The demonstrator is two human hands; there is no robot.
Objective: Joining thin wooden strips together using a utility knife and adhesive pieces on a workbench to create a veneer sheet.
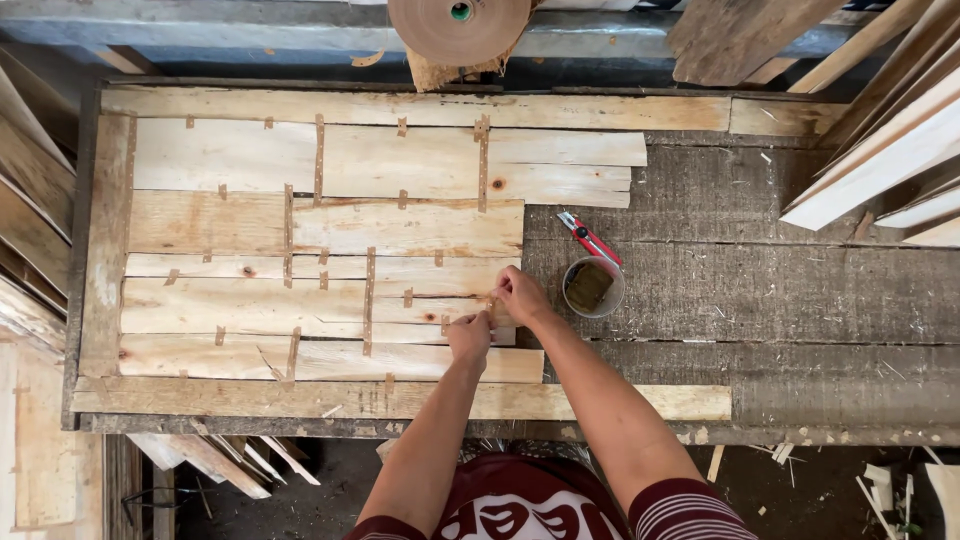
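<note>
**Clerk:** Veneer sheets (330,260), pale wood, thin, laid flat edge to edge on the left half of the bench (760,300); seams crossed by many short brown tape strips (368,300). Framed by rough wooden battens along the far, left and near sides.

**Checker:** Hands?

**Clerk:** Left hand (469,338), resting on the veneer near its right edge, fingers curled, tips pressed to the sheet. Right hand (522,295), just beside it, fingers pinched together at a small brown tape piece (491,300) on the seam. Grip of both: closed to a pinch; whether the left one actually has hold of the tape, I cannot tell. The two hands are near each other, almost touching.

**Checker:** Other items on the bench?

**Clerk:** One small round tub (592,287), dark contents, standing just right of the right hand on the bare grey surface. One red utility knife (588,238), lying beyond the tub, touching or nearly touching its rim.

**Checker:** Surroundings?

**Clerk:** One brown paper tape roll (458,28), mounted at the far edge of the bench, above the veneer. Stacked boards (890,150), leaning in at the far right. Veneer offcuts (230,460), under the near left edge.
</note>
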